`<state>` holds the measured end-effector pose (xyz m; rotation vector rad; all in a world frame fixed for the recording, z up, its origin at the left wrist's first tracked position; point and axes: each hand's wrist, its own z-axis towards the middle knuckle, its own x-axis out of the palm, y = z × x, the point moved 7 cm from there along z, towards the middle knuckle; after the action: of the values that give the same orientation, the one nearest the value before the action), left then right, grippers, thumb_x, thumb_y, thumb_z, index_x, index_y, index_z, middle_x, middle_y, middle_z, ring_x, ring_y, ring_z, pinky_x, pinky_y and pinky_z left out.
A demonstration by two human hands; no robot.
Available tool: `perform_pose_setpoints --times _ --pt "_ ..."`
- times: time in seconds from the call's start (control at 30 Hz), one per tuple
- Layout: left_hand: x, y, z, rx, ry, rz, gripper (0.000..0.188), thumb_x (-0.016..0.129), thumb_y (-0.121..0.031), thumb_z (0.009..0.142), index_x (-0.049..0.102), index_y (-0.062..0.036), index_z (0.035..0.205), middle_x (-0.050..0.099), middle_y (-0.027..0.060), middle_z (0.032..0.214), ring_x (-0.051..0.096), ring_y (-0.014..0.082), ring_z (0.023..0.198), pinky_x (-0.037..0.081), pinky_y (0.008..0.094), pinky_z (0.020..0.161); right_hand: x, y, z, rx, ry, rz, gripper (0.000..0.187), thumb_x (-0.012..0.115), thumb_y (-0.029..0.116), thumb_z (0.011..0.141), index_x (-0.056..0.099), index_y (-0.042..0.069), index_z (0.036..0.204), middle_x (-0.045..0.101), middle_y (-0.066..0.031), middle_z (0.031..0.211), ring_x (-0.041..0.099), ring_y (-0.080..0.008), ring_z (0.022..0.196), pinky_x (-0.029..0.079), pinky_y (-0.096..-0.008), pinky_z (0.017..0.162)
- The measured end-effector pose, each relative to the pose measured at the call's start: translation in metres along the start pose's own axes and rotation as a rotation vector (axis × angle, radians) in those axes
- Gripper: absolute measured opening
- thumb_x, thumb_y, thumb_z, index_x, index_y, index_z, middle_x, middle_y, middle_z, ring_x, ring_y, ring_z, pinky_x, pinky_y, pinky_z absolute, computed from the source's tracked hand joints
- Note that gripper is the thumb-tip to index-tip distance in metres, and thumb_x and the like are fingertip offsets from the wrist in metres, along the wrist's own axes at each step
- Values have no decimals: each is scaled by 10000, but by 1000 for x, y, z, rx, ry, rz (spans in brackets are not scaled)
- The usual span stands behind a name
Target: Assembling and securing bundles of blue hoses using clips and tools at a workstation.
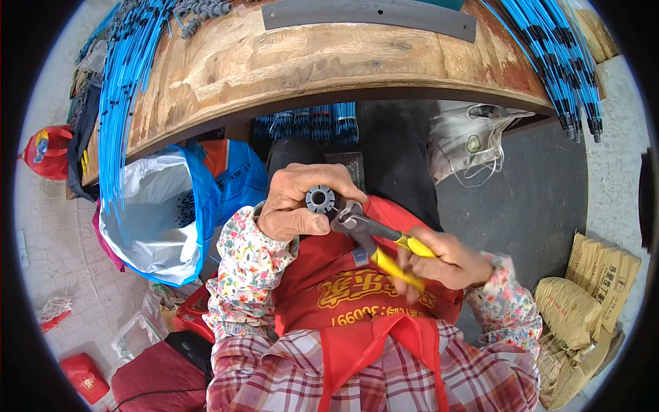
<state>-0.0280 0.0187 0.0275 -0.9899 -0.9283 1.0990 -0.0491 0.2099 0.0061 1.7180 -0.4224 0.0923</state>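
My left hand [292, 199] is closed around a round grey plastic fitting [329, 195], with its slotted end and dark centre hole facing up. Yellow-handled pliers [374, 228] are in my right hand [446, 262], their handles spread and a little blurred. The jaws of the pliers come up against the lower right side of the fitting, beside my left thumb. Whether they bite on something there is too small to tell. Both hands are above the red apron [329, 264] on my lap.
A wooden bench [329, 65] curves across the front, bearing a flat metal bar [371, 20]. Blue cable bundles [130, 89] hang at its left, more blue cables [552, 62] at its right. A lined blue bag [206, 199] stands left; sacks [570, 312] lie at right.
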Motion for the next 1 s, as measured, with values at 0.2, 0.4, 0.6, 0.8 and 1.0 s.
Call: perform_pose_setpoints --times 0.2,0.4,0.6,0.8,1.0 --pt "5 4 1 18 -1 -46 512 693 -400 756 634 77 933 607 151 767 591 239 691 445 328 631 30 -32 10 176 389 646 327 562 287 924 479 -17 1011 614 -176 909 639 -234 743 511 -326 666" --pt "7 0 1 -23 3 -30 513 716 -380 739 639 94 917 603 168 727 588 285 671 455 374 637 32 -28 10 247 321 723 412 595 346 899 512 -40 1019 614 -165 906 636 -221 793 513 -301 669" --pt "11 -1 -1 0 55 -15 512 716 -382 750 633 86 943 611 166 744 592 287 684 459 380 652 26 -24 -3 283 383 647 390 535 376 926 483 13 1059 614 -164 930 637 -230 847 527 -330 735" --pt "14 -2 -3 -20 98 31 528 707 -404 771 623 77 971 633 183 816 594 286 716 461 381 685 34 -18 -16 319 307 682 405 524 391 929 480 14 1072 606 -156 973 636 -229 862 526 -324 750" --pt "14 -3 -4 3 60 48 524 702 -409 777 621 72 967 637 189 847 595 284 730 461 385 696 53 -3 -16 322 186 870 370 499 369 947 476 16 1055 593 -140 950 642 -205 806 514 -291 746"
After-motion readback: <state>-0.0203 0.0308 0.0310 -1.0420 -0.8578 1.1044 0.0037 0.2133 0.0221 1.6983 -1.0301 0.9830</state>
